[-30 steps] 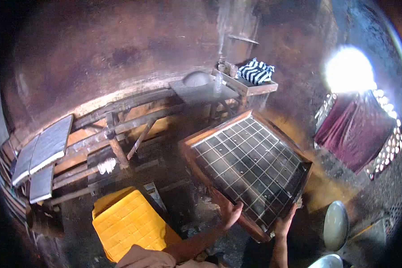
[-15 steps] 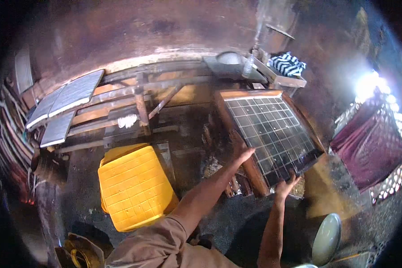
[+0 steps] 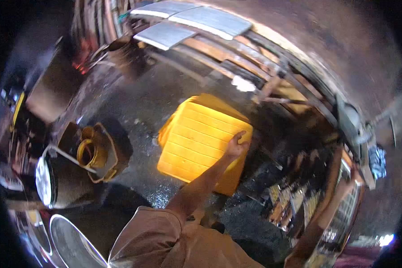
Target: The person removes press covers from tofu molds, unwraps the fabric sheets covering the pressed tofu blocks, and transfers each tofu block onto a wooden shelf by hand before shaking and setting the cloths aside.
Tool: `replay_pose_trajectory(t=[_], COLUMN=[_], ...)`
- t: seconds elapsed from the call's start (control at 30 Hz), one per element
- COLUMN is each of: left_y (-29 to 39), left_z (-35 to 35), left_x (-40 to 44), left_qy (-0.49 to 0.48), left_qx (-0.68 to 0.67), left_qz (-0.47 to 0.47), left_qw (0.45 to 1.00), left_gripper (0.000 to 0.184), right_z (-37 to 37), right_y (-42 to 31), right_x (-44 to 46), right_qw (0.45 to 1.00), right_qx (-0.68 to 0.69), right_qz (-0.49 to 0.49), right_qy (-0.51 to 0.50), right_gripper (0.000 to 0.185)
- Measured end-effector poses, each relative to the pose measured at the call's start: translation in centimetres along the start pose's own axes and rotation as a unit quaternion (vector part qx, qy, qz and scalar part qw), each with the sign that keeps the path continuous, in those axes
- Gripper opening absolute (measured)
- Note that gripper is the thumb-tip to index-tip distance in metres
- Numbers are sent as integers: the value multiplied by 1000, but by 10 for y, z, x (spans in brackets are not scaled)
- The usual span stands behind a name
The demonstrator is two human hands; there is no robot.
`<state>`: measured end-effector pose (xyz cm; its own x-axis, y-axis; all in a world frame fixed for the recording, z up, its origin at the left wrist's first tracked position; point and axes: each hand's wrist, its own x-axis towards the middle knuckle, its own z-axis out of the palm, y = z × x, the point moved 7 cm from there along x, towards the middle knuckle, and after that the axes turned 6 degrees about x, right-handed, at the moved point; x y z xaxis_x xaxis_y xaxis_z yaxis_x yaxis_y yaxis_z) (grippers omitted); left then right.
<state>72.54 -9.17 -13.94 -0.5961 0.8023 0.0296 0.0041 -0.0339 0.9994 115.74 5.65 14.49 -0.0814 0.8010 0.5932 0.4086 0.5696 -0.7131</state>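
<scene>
My left hand (image 3: pixel 238 144) is over the right part of the yellow plastic container (image 3: pixel 196 140), its fingers partly spread and nothing held in them. The container stands on the dark floor with its ridged face up. At the right edge of the view my right hand (image 3: pixel 350 185) is blurred beside the wooden frame with the wire grid (image 3: pixel 344 214), which leans at a slant. Whether its fingers grip the frame cannot be made out.
Grey slabs (image 3: pixel 210 21) lie on a wooden rack at the top. To the left are a brown container with a yellow ring-shaped part (image 3: pixel 85 152), a lidded drum (image 3: pixel 43 181) and a metal basin (image 3: pixel 71 243). Split firewood (image 3: pixel 283 207) lies beside the frame.
The view has swung left, so the frame now shows at the right edge. My left hand has let go of the frame and moved over to the yellow container.
</scene>
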Motion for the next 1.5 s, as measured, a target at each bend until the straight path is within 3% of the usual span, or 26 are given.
replay_pose_trajectory(t=[0.07, 0.1, 0.13, 0.23, 0.3, 0.37, 0.43, 0.53, 0.57, 0.6, 0.67, 0.7, 0.77, 0.8, 0.87, 0.9, 0.93, 0.97, 1.03, 1.17, 1.23, 1.3, 1.33, 1.37, 1.43, 1.5], left_y=[-11, -35, -59, -143, -210, -235, -255, -332, -376, -417, -503, -528, -497, -524, -517, -516, -511, -514, -494, -408, -373, -329, -304, -287, -287, -273], left_z=[-76, -117, -161, -291, -364, -416, -450, -459, -452, -446, -418, -410, -406, -393, -400, -398, -399, -402, -411, -448, -468, -482, -496, -504, -502, -497], left_x=[17, 25, 26, 7, -23, -50, -68, -92, -108, -124, -157, -163, -135, -143, -141, -146, -153, -155, -153, -135, -139, -155, -157, -164, -183, -188], left_qy=[43, 93, 151, 291, 367, 404, 353, 266, 283, 299, 281, 261, -44, 29, 104, 81, 57, 56, 91, 147, 171, 213, 215, 214, 261, 240], left_qx=[-25, -30, -11, 10, 26, 55, 144, 226, 170, 112, 107, 108, 338, 265, 188, 161, 132, 132, 46, -153, -145, -156, -67, 22, 61, 172], left_qz=[-51, -73, -84, -140, -201, -263, -390, -378, -357, -335, -347, -351, -370, -309, -245, -323, -399, -401, -372, -312, -252, -309, -351, -390, -371, -349], left_qw=[997, 993, 985, 947, 908, 875, 838, 858, 874, 886, 888, 893, 864, 913, 945, 929, 906, 905, 923, 926, 941, 914, 909, 895, 889, 890], left_gripper=[47, 46, 45, 43, 42, 36, 33, 36, 35, 35, 38, 41, 43, 43, 44, 44, 45, 45, 44, 43, 46, 38, 33, 27, 26, 28], right_z=[158, 252, 336, 554, 668, 765, 846, 926, 950, 971, 1005, 1015, 1027, 1033, 1041, 1043, 1042, 1041, 1038, 1037, 1036, 1048, 1034, 1016, 1006, 1005], right_y=[-14, -77, -111, -149, -174, -164, -140, -99, -85, -77, -37, -33, -13, -5, 18, 27, 15, 5, -2, 7, -13, 12, -11, -40, -46, -36], right_x=[37, 21, 9, -50, -100, -158, -217, -300, -324, -342, -385, -400, -417, -431, -447, -454, -457, -460, -469, -441, -396, -349, -325, -301, -261, -222], right_qw=[991, 975, 949, 897, 858, 824, 788, 736, 704, 697, 591, 584, 623, 618, 650, 665, 645, 624, 558, 541, 650, 749, 789, 813, 848, 868], right_qx=[37, -98, -106, 48, 19, 61, 95, 11, -58, -61, -244, -247, -291, -294, -332, -348, -372, -396, -418, -435, -373, -287, -223, -156, -6, 27], right_qz=[-37, -118, -167, -156, -167, -180, -189, -159, -145, -147, -151, -154, -57, -58, -10, 14, 2, -11, -69, -144, -164, -104, 12, 127, 232, 237], right_qy=[-126, -160, -245, -412, -485, -534, -578, -658, -692, -699, -754, -758, -724, -726, -684, -661, -667, -674, -714, -705, -641, -588, -572, -547, -476, -435], right_gripper=[39, 38, 37, 36, 34, 30, 27, 24, 24, 24, 34, 34, 40, 40, 47, 51, 52, 53, 40, 31, 26, 19, 15, 12, 7, 7])
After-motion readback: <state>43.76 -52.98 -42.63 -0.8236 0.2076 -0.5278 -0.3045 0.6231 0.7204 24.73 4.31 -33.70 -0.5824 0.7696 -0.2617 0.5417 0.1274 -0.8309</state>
